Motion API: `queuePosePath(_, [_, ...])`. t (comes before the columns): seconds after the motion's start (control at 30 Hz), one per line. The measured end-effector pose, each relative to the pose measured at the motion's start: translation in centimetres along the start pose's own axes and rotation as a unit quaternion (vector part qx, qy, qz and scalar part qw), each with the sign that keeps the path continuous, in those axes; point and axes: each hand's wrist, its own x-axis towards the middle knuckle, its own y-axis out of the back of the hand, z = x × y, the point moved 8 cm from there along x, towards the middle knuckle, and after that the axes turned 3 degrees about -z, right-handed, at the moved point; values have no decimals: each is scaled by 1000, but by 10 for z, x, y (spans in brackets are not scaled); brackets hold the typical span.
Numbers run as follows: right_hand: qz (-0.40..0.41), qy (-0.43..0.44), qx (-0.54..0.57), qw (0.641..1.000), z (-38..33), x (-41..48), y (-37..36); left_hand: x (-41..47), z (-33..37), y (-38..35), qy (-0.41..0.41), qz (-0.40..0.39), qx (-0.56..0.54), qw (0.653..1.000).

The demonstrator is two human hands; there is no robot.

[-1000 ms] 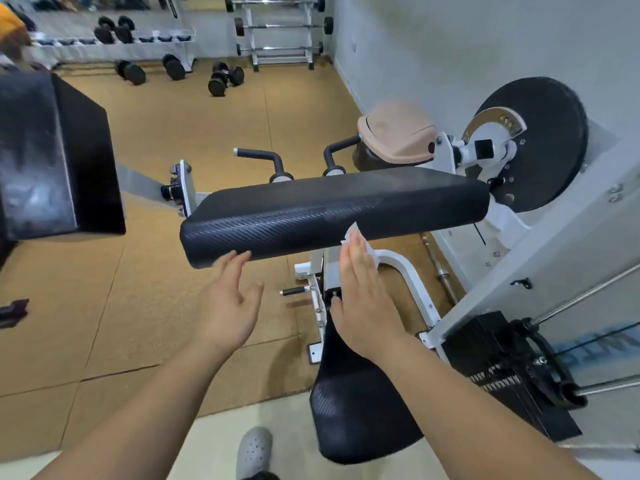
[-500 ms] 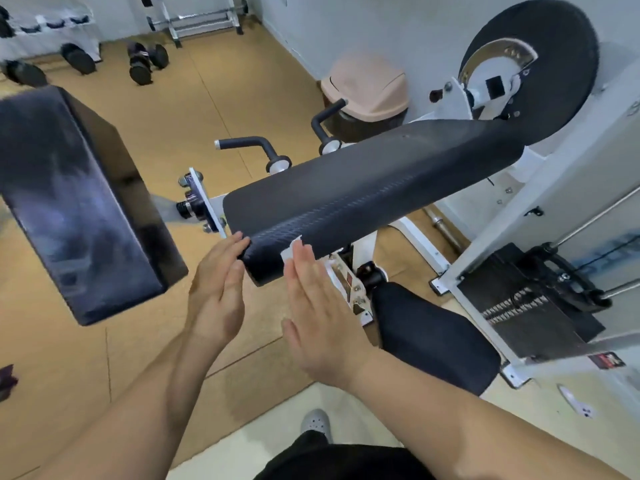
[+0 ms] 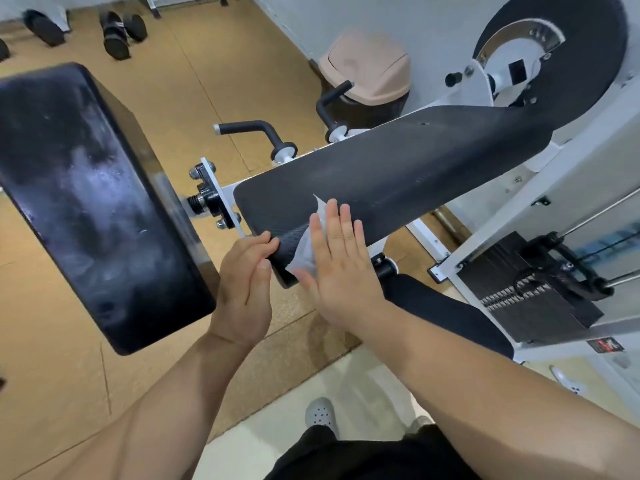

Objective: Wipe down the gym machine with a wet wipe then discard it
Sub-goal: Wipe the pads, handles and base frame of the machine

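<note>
At the near end of the black pad (image 3: 398, 168), the right hand (image 3: 343, 268) is pressing the wet wipe (image 3: 304, 247) flat under straight fingers. The left hand (image 3: 242, 282), fingers also straight, is steadying the pad's corner. Wiping is seemingly underway, and the next move is probably calling for sweeping farther along.

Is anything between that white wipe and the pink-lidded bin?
Yes: the long black pad under the white wet wipe stretches across the way to the pink-lidded bin, and a curved black handle stands right in front of it.
</note>
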Motion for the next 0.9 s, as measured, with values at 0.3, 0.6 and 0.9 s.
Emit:
queuePosePath(0.3, [11, -219, -28, 975, 83, 34, 30, 0, -6, -2, -58, -33, 18, 998])
queuePosePath(0.6, [80, 89, -29, 992, -24, 4, -16, 2, 0, 0, -79, -65, -15, 995])
queuePosePath(0.9, [69, -249, 4, 966, 74, 29, 25, 2, 0, -1, -46, -70, -34, 996])
